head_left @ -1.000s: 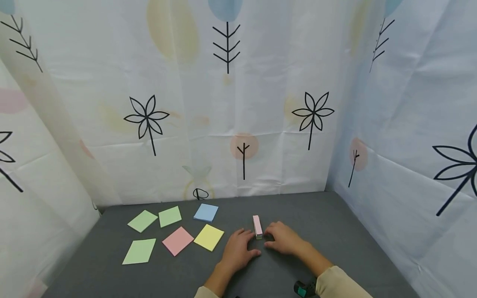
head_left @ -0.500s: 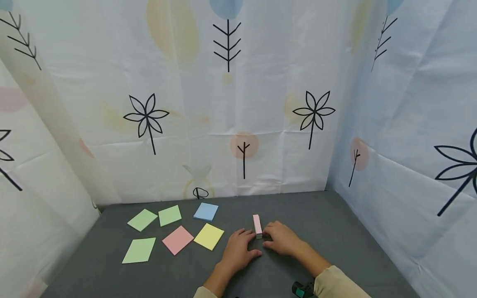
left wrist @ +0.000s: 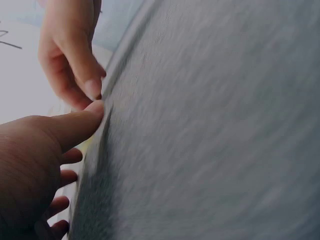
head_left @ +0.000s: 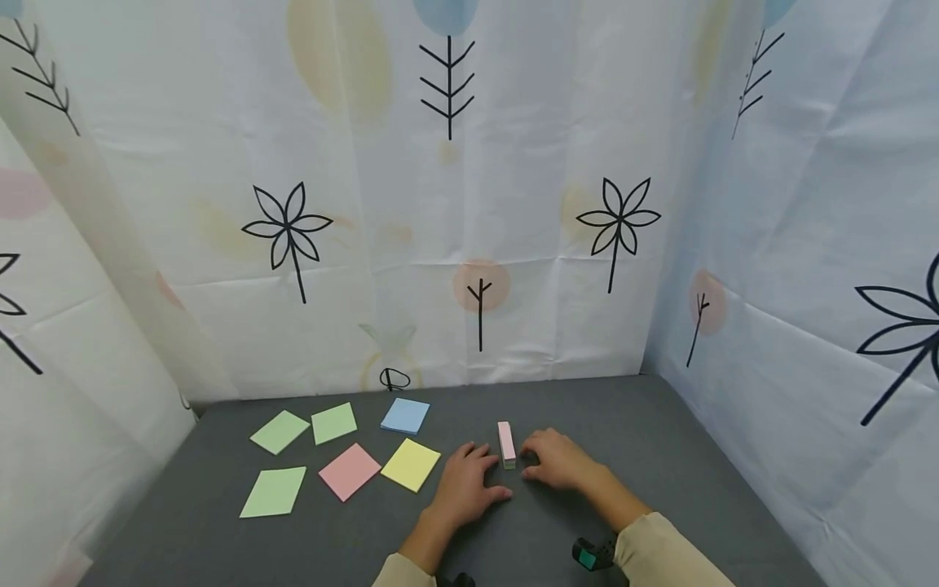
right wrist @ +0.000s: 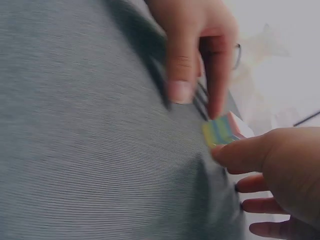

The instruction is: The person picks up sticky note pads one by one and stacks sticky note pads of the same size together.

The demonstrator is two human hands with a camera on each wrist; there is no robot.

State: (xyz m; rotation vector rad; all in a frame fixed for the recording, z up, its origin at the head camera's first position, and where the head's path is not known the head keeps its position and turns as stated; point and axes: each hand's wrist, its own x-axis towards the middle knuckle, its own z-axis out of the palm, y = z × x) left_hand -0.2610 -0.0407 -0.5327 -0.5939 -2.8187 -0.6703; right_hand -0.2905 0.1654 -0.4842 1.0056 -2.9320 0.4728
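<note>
A narrow stack of sticky notes (head_left: 507,445), pink on top, lies on the dark grey table between the two hands. Its end shows yellow, green and blue layers (right wrist: 218,131) in the right wrist view. My left hand (head_left: 464,486) is just left of the stack, fingers loosely bent and thumb pointing toward the right hand. On the other side is my right hand (head_left: 559,459), fingers relaxed, with a small gap to the stack in the head view. Neither hand grips anything. The left wrist view shows both hands but hides the stack.
Left of the hands lie several square sticky-note pads or sheets: a yellow one (head_left: 411,465), a pink one (head_left: 350,472), a blue pad (head_left: 406,416) and green ones (head_left: 273,492). A black device (head_left: 592,554) sits by the right sleeve. Patterned cloth walls (head_left: 543,326) surround the table.
Both hands have drawn slightly away from the stack, the left one leftward, the right one rightward and a little farther back. The stack and the square notes stay in place.
</note>
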